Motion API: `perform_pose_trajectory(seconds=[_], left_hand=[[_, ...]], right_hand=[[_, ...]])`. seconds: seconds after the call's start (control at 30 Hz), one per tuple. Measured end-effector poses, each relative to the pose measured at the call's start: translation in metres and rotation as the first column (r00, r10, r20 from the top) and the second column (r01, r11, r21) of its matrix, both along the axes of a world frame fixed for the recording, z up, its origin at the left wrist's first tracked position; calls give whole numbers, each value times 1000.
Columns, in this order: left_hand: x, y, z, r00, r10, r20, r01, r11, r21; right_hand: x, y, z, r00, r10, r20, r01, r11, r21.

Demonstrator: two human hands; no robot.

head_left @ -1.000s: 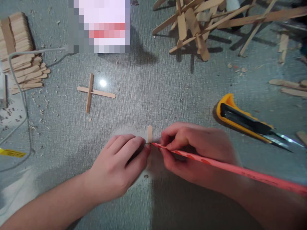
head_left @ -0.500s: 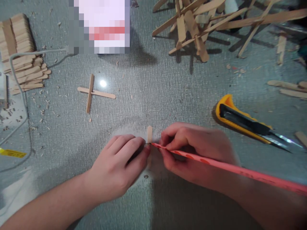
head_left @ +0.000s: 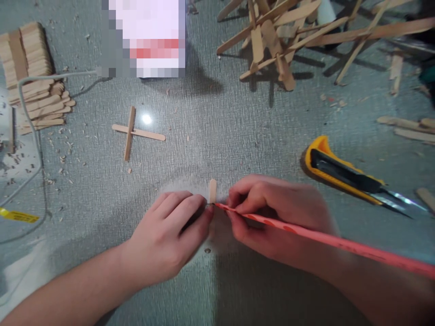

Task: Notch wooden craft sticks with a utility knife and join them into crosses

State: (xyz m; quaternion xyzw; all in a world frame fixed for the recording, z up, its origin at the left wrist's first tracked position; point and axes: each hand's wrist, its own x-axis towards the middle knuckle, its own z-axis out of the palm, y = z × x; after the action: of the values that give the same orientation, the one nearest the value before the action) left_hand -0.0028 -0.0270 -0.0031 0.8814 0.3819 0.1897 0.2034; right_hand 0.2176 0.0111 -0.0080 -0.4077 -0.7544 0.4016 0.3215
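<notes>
A small wooden stick (head_left: 212,190) lies on the grey mat (head_left: 217,136) between my two hands, its top end showing. My left hand (head_left: 170,235) has its fingers curled and pressed down on the stick's left side. My right hand (head_left: 272,217) is closed around a long pink pencil (head_left: 322,240), whose tip touches the stick at about the middle. The lower part of the stick is hidden by my fingers.
A yellow and black utility knife (head_left: 353,179) with its blade out lies to the right. Two crossed sticks (head_left: 134,131) lie at left centre. A stack of sticks (head_left: 32,77) sits far left, a glued stick structure (head_left: 288,36) at the top, with a grey cable (head_left: 30,145) and shavings.
Both hands, the pencil and the stick have stayed in place. Only the camera view has shifted slightly.
</notes>
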Motion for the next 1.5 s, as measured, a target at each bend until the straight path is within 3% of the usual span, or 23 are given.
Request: perform_pose_trajectory(seconds=[0.5,0.73,1.5], left_hand=[[0,-3,-6,999,43,24,-45,996,76],[0,-3,-7,998,58,-7,-56,986,155],[-2,-8,-7,997,68,-44,-57,973,222]], right_hand=[[-2,3,-3,991,25,-134,-17,998,60],[-4,0,-8,997,45,-63,-37,993,115],[-3,-3,-13,998,51,-42,-51,999,13]])
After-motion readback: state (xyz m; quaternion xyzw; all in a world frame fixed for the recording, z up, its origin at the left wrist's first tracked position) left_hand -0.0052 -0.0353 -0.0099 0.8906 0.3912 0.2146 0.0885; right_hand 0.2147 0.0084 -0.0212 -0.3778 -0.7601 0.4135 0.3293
